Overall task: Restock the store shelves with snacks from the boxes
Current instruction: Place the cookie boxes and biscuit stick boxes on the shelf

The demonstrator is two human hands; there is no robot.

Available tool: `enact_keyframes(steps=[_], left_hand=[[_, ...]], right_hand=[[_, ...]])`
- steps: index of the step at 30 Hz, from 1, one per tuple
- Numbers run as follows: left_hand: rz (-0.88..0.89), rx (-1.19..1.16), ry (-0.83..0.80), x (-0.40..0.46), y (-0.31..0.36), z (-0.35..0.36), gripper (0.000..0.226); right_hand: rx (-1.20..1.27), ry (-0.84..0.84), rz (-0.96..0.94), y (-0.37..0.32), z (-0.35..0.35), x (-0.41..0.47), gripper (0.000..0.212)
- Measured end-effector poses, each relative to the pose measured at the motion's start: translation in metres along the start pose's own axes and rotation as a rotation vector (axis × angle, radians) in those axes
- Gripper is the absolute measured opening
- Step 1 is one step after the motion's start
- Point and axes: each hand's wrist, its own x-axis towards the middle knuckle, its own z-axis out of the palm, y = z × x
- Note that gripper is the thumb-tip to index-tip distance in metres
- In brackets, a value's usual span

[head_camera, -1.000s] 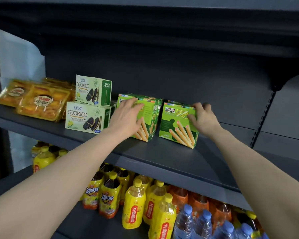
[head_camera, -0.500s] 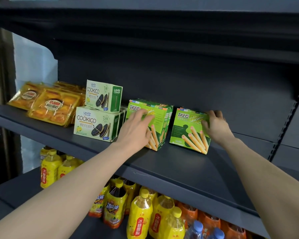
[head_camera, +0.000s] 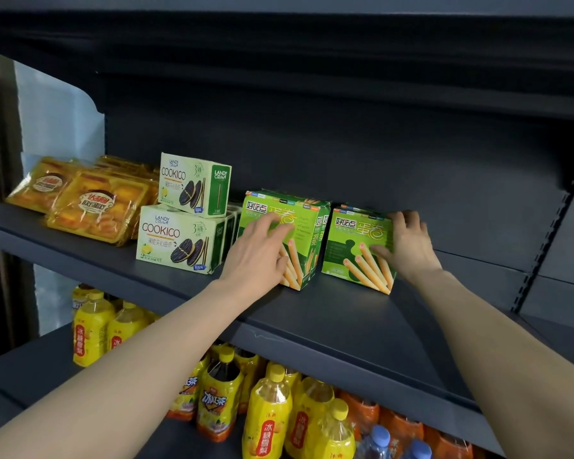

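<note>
Both green egg-roll boxes now stand a little straighter than half a second ago, and both hands stay on them. On the dark shelf (head_camera: 362, 323), the left hand (head_camera: 257, 256) lies flat, fingers straight, pressing the front of the left green box (head_camera: 307, 223). The right hand (head_camera: 406, 245) grips the right green box (head_camera: 348, 246), fingers curled over its top corner, thumb on the front. They stand just apart, printed with pale rolled wafers. Two stacked COOKICO boxes (head_camera: 179, 240) sit beside them; bottled drinks (head_camera: 269, 422) fill the shelf below.
</note>
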Motion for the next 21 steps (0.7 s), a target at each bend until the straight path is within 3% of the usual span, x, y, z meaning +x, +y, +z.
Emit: enact_keyframes(steps=[12, 21], left_hand=[[0.013, -0.001, -0.008, -0.008, 0.001, -0.016, 0.051], [0.052, -0.046, 0.018, -0.063, -0.024, -0.056, 0.050]], right_hand=[[-0.331, 0.108, -0.114, -0.013, -0.031, -0.041, 0.049], [-0.352, 0.279, -0.248, -0.096, -0.047, -0.116, 0.036]])
